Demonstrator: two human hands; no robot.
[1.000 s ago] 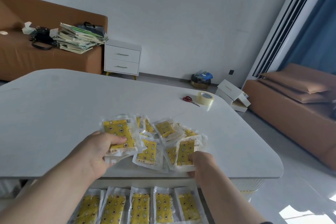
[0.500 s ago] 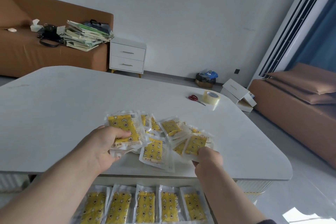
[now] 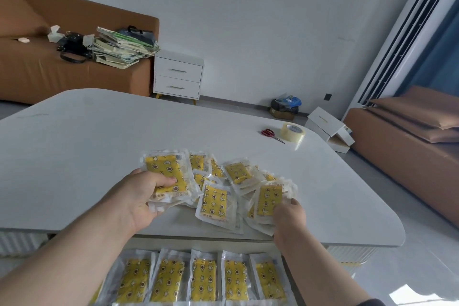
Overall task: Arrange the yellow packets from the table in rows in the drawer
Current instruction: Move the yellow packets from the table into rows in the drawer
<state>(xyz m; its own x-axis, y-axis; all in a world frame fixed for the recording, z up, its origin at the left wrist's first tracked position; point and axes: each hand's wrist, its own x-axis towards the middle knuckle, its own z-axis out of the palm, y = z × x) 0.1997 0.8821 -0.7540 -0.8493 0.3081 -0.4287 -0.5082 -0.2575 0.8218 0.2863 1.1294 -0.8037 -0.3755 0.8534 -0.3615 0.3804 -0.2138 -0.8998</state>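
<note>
Since the frame half a second earlier, the yellow star-printed packet in a clear plastic sleeve [image 3: 269,200] has turned from a slant to nearly upright in the right hand [image 3: 289,216]. The left hand [image 3: 139,196] keeps its hold unchanged.

Left hand: the fingers are curled beneath a stack of yellow packets [image 3: 161,166] and the thumb presses on its top face, so the stack is grasped and raised slightly off the surface.

Right hand: the fingers are closed on the lower right corner of the single packet. The thumb is hidden behind the hand.

Task items:
- A loose pile of yellow packets [image 3: 238,172] lies on the white rounded table top [image 3: 99,144], between the two sets of fingers and reaching just beyond the fingertips. The packets overlap at mixed angles.
- One flat packet [image 3: 214,202] lies between the left thumb and the right fingers, apart from both.
- A row of five yellow packets [image 3: 203,278] lies side by side in the open drawer [image 3: 295,285], behind the fingers and between the two forearms, near the person.

Other items:
- Red-handled scissors [image 3: 269,133] and a roll of clear tape [image 3: 292,132] sit just beside each other on the table, well beyond the right fingertips.
- A white two-drawer cabinet [image 3: 177,77] and a brown sofa [image 3: 37,74] carrying a heap of books [image 3: 121,49] stand far beyond the left fingertips
</note>
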